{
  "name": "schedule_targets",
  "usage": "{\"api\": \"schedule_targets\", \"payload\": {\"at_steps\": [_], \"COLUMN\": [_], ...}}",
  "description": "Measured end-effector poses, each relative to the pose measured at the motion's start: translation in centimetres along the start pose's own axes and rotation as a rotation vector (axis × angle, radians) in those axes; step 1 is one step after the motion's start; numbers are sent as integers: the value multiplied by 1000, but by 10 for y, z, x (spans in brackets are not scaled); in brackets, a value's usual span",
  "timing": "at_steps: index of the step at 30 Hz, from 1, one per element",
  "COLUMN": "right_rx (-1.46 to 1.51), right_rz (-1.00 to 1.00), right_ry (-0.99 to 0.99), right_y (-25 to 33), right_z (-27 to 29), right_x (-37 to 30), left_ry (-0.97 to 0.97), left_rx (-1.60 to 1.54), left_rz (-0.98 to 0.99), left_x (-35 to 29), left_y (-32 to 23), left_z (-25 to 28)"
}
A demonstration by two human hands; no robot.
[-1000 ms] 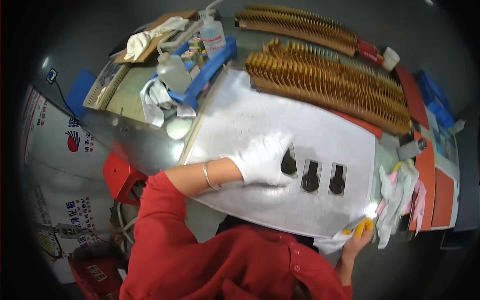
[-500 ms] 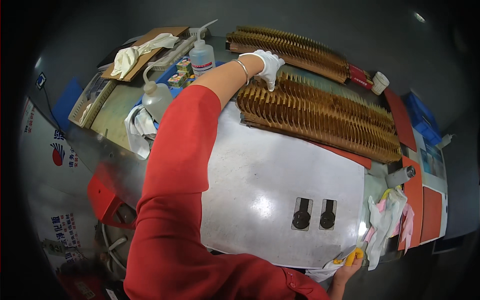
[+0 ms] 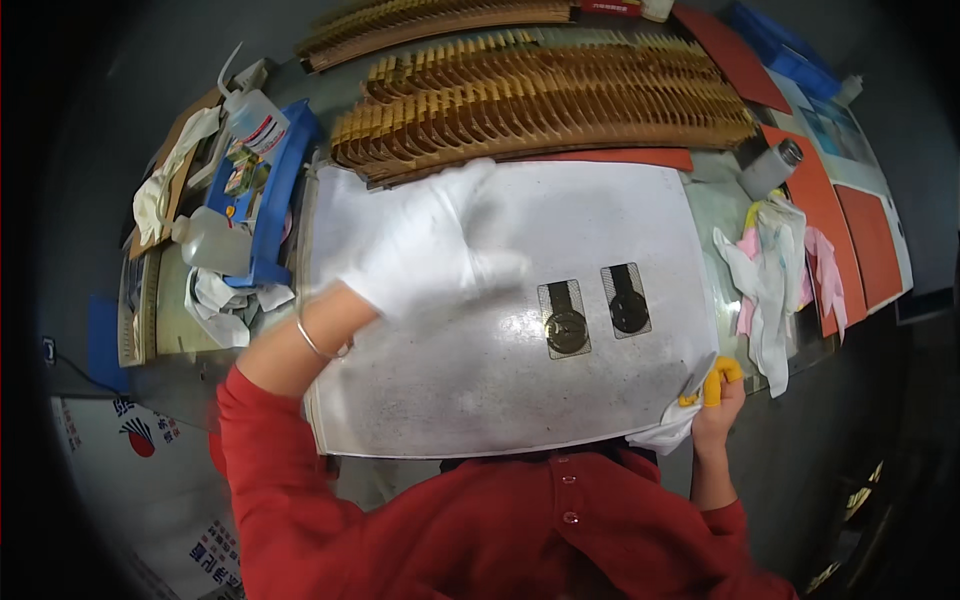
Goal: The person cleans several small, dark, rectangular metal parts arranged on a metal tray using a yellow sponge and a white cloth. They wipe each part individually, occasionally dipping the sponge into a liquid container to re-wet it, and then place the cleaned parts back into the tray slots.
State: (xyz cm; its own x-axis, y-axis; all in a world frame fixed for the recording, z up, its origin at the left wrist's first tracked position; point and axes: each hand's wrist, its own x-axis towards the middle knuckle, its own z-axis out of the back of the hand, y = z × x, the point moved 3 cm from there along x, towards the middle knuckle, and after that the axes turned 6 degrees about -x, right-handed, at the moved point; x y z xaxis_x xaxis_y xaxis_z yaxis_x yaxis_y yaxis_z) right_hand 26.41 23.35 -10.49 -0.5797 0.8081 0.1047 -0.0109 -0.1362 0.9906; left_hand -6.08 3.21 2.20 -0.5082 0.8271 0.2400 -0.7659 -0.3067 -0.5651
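Observation:
My left hand (image 3: 430, 240), in a white glove, is smeared by motion above the white board (image 3: 420, 400). A fingertip and the thumb reach apart, and nothing clear shows between them. Right of it, two small dark mesh-edged pieces, each with a round disc and a strap-like band, lie on the board: a left piece (image 3: 565, 320) and a right piece (image 3: 626, 300). At the board's near right corner my right hand (image 3: 715, 405), with yellow finger covers, is closed on a white cloth (image 3: 665, 430). A thin grey blade-like thing (image 3: 699, 374) sticks up from its fingers.
Slotted brown racks stand beyond the board, a near rack (image 3: 540, 105) and a far rack (image 3: 430, 30). To the left are a blue tray (image 3: 272, 215), a squeeze bottle (image 3: 255, 122) and another bottle (image 3: 215, 243). A grey flask (image 3: 770, 168) and crumpled cloths (image 3: 770, 270) lie right.
My left hand has drawn back from the near rack toward me, over the board. My right hand keeps its hold on the white cloth. The whole view has shifted.

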Motion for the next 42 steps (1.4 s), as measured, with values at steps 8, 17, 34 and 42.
{"api": "schedule_targets", "payload": {"at_steps": [8, 17, 34, 42], "right_rx": [87, 72, -35, -101], "right_rz": [50, 92, 105, 99], "right_ry": [75, 71, 88, 32], "right_y": [-5, 6, -8, -1], "right_z": [-1, -3, 8, 2], "right_x": [3, -1, 5, 3], "left_ry": [93, 48, -137, 66], "left_rx": [139, 198, 209, 715], "left_rz": [160, 181, 117, 395], "left_x": [-48, -58, -7, 103], "left_y": [-50, -54, -13, 124], "left_z": [-99, -106, 31, 140]}}
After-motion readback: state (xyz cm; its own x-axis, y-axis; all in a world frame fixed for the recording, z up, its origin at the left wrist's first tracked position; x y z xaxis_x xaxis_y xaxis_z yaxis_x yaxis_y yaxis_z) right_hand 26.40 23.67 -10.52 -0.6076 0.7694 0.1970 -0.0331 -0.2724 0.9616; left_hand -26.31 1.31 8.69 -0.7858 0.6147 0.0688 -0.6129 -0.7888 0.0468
